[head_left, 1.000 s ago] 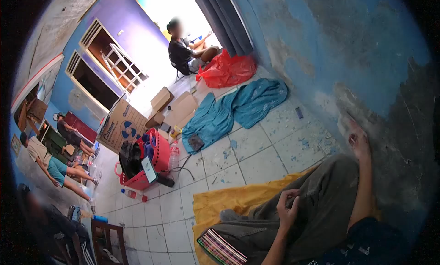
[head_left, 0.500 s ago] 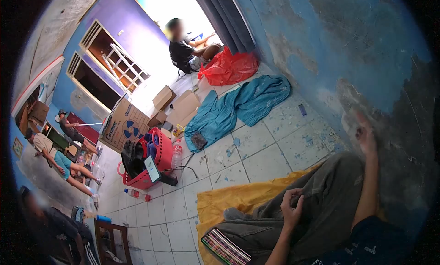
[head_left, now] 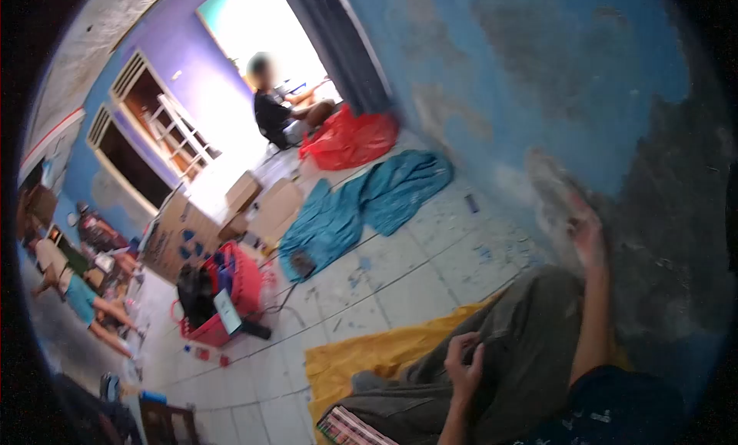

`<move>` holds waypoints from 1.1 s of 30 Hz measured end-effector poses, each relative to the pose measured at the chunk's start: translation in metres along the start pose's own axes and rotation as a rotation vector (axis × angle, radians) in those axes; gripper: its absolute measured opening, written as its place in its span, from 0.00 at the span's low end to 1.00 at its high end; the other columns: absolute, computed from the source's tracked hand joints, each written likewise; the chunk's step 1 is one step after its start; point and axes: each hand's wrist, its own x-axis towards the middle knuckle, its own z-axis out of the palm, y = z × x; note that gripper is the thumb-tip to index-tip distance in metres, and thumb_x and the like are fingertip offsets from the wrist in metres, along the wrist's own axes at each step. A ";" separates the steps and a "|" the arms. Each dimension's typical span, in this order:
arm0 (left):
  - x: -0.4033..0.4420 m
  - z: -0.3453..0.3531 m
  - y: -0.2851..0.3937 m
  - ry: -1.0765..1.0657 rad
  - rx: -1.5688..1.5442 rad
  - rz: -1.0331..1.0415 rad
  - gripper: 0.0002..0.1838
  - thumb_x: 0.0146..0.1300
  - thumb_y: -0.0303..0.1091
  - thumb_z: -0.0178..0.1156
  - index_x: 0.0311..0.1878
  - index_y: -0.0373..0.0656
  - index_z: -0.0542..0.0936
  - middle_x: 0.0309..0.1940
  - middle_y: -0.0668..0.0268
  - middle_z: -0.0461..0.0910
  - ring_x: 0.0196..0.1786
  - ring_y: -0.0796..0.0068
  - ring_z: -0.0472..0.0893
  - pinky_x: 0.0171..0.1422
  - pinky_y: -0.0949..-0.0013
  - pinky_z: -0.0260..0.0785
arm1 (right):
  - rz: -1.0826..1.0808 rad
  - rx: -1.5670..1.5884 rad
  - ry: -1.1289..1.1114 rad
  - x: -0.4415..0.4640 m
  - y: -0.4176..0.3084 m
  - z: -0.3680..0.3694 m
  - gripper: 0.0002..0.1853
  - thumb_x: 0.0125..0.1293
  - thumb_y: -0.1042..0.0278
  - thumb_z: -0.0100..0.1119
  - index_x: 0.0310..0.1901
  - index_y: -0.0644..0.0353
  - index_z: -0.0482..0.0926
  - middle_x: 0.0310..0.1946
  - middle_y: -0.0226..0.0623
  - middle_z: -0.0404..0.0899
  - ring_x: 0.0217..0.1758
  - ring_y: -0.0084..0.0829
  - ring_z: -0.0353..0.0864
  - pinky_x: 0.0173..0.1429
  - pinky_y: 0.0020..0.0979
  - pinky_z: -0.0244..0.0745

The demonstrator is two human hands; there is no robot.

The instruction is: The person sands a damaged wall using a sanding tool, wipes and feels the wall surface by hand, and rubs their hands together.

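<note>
My right hand (head_left: 588,237) reaches up to the worn patch on the blue wall (head_left: 653,45), a finger stretched along its surface; motion blurs it, and no tool shows in it. Above my lap, my left hand (head_left: 464,366) hangs with loosely curled fingers, thumb and forefinger apart, holding nothing visible. Under it are my grey trousers (head_left: 530,322). A box-like thing with rows of coloured strips (head_left: 350,430) lies by my leg, partly cut off by the frame. I sit on a yellow cloth (head_left: 361,353).
A red basket (head_left: 247,280) full of items stands on the tiles, with a phone (head_left: 227,312) at its side. Beyond are a teal cloth (head_left: 369,203), cardboard boxes (head_left: 181,237) and a red plastic bag (head_left: 350,137). Paint flakes litter the floor. Other people sit or bend farther off.
The view has shifted, so the room appears farther left and lower. My right hand stays at the wall patch, its finger now blurred. My left hand keeps nearly the same pose.
</note>
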 end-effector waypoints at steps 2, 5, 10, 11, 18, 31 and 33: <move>-0.002 0.001 -0.004 0.012 -0.009 -0.064 0.09 0.49 0.21 0.56 0.37 0.36 0.74 0.30 0.61 0.75 0.37 0.74 0.76 0.44 0.73 0.67 | -0.024 0.036 -0.063 0.011 0.017 -0.020 0.26 0.56 0.54 0.53 0.54 0.59 0.65 0.47 0.32 0.69 0.41 0.26 0.69 0.42 0.27 0.66; 0.000 0.002 -0.009 0.013 -0.039 -0.047 0.09 0.49 0.21 0.55 0.36 0.35 0.74 0.30 0.61 0.75 0.36 0.74 0.76 0.43 0.74 0.67 | 0.262 0.091 0.006 0.027 0.054 -0.039 0.26 0.55 0.56 0.55 0.54 0.57 0.65 0.46 0.33 0.68 0.40 0.29 0.70 0.41 0.27 0.66; 0.000 0.005 -0.012 0.023 -0.126 -0.046 0.08 0.49 0.22 0.55 0.35 0.34 0.74 0.29 0.61 0.75 0.35 0.74 0.75 0.42 0.73 0.66 | 0.082 0.203 0.045 0.003 -0.002 -0.002 0.25 0.55 0.58 0.56 0.54 0.59 0.66 0.46 0.32 0.68 0.39 0.28 0.72 0.36 0.26 0.67; -0.003 0.003 -0.013 0.011 -0.089 -0.046 0.07 0.49 0.22 0.55 0.35 0.34 0.73 0.29 0.61 0.75 0.36 0.74 0.75 0.42 0.73 0.66 | 0.101 0.247 0.081 0.000 -0.001 -0.004 0.25 0.54 0.61 0.55 0.53 0.59 0.67 0.47 0.31 0.67 0.39 0.27 0.71 0.36 0.25 0.67; -0.001 0.004 -0.012 0.008 -0.063 -0.042 0.08 0.48 0.22 0.56 0.35 0.34 0.74 0.30 0.61 0.75 0.35 0.73 0.75 0.42 0.72 0.66 | 0.145 0.315 0.037 0.003 0.001 -0.014 0.24 0.52 0.61 0.56 0.51 0.60 0.68 0.38 0.33 0.69 0.32 0.24 0.70 0.32 0.24 0.66; -0.003 -0.004 -0.004 -0.014 -0.034 -0.075 0.08 0.52 0.24 0.56 0.37 0.36 0.74 0.35 0.61 0.75 0.40 0.71 0.75 0.45 0.71 0.66 | 0.140 0.226 0.067 0.016 0.038 -0.024 0.17 0.57 0.64 0.51 0.48 0.60 0.71 0.28 0.26 0.67 0.25 0.16 0.63 0.25 0.18 0.59; 0.002 -0.003 0.001 -0.021 -0.044 -0.002 0.09 0.52 0.25 0.56 0.37 0.37 0.74 0.34 0.61 0.75 0.40 0.71 0.75 0.45 0.71 0.66 | 0.379 0.229 0.072 0.029 0.061 -0.051 0.15 0.58 0.63 0.50 0.46 0.60 0.72 0.27 0.26 0.67 0.25 0.16 0.62 0.26 0.18 0.59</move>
